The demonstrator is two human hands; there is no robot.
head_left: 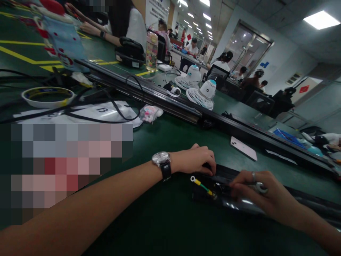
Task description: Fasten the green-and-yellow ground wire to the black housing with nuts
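A long black bar [231,202] with a glossy surface lies on the green table. From its near left end sticks a short green-and-yellow wire [204,186] with a ring terminal. My left hand [195,160], a watch [161,161] on its wrist, curls its fingers over the bar's far edge; the fingertips are partly hidden. Across the bar, my right hand [262,192] is closed round a wrench [261,187], whose open-ended head shows beside the knuckles. The wrench's other end is hidden near the fingertips, close to the bar's end.
A phone [243,148] lies beyond the bar. Past a raised rail [165,99] stand two white fans [204,93] and a bottle [151,51]. At left are a tape roll [48,96], black cables and a plastic bag [106,111]. Other people sit at tables farther back.
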